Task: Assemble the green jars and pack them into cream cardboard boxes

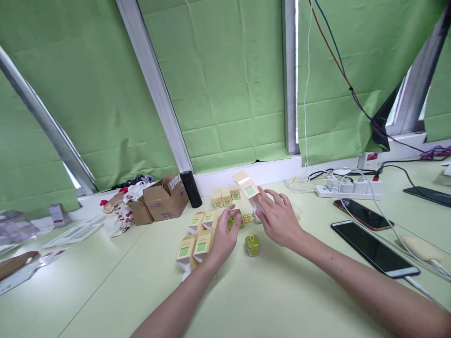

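My right hand [278, 215] grips a small cream box [250, 189] with a green square label; its top flap stands up. My left hand [225, 237] has its thumb and fingers apart, beside a green item [241, 217] that the fingers partly hide; I cannot tell whether they touch it. Between my hands, nearer to me, stands a small clear jar with a green looped lid [252, 244]. Small yellowish pieces [248, 218] lie just behind. To the left of my left hand are several cream boxes [202, 246] with green labels.
More cream boxes [226, 196] stand at the back, near a black cylinder [191, 189] and a cardboard box [165, 199]. Phones [373, 246], cables and a white power strip [348, 190] occupy the right. Another person's hand [17, 264] rests at far left.
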{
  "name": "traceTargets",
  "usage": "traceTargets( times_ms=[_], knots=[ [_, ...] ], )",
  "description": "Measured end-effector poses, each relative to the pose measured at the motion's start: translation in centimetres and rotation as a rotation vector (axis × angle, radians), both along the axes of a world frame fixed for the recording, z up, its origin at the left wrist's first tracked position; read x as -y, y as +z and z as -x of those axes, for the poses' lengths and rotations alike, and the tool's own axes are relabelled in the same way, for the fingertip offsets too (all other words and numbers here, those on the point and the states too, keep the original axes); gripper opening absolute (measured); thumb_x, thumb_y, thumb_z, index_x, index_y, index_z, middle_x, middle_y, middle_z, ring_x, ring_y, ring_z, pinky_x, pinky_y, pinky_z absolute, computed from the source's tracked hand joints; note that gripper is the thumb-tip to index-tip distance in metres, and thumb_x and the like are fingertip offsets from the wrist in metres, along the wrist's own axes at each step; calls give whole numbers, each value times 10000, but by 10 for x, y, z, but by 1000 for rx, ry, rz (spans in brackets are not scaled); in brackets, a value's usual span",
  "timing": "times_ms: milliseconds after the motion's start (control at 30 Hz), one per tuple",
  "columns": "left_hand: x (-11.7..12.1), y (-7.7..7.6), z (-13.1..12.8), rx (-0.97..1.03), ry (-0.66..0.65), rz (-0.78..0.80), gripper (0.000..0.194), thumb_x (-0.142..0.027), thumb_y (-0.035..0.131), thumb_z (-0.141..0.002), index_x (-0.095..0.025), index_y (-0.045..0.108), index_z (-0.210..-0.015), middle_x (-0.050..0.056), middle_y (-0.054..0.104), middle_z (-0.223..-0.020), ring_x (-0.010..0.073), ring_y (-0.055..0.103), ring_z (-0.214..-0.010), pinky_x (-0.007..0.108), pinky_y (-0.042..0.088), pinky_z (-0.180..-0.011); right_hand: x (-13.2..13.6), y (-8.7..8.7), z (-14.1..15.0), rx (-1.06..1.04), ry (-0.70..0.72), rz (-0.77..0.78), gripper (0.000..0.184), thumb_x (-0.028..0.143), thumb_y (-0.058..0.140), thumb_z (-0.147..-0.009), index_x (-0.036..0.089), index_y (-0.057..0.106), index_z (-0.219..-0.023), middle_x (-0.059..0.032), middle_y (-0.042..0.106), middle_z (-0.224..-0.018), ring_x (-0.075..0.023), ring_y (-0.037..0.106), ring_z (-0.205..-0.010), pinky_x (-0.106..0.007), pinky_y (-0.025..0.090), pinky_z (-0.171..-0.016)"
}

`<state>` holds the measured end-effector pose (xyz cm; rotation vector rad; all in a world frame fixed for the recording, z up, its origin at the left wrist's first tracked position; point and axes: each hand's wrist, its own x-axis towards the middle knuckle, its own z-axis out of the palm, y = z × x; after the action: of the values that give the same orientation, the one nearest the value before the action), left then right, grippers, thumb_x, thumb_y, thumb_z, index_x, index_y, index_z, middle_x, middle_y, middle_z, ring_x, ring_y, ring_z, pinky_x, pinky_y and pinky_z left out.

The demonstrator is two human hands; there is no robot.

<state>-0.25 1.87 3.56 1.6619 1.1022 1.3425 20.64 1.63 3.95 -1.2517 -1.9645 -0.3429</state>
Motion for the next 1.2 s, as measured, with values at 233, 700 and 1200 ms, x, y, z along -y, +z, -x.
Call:
traceTargets(
  times_ms=[233, 700, 1200],
  knots=[
    [-4, 24, -18, 327, -168, 97, 565, -616, 759, -844, -208, 686, -1228, 120, 747, -1276, 301, 678, -1226, 456, 496, -1096, 33, -10, 10, -17, 232, -33, 569, 182, 485, -996, 229, 466, -1563, -112, 455, -1652, -381, 461, -1444, -619, 390, -1114],
    [-5, -17, -4, 112, 130, -138, 592, -471, 861, -762, -221, 569, -1213, 103, 706, -1210, 272, 651, -1145, 429, 508, -998, 18, -35, -13, -283, 302, -168, 367, 181, 528, -992, 267, 611, -1339, -109, 713, -1308, -350, 580, -1235, -585, 566, -970],
    [18, -24, 1, -391, 262, -786, 240, -197, 597, -956, -340, 678, -1131, 95, 567, -1409, 316, 474, -1345, 581, 407, -1127, 17, -42, -15, -193, 314, -279, 575, 166, 538, -961, 289, 471, -1518, -115, 690, -1349, -367, 607, -1234, -608, 548, -1002]
  ],
)
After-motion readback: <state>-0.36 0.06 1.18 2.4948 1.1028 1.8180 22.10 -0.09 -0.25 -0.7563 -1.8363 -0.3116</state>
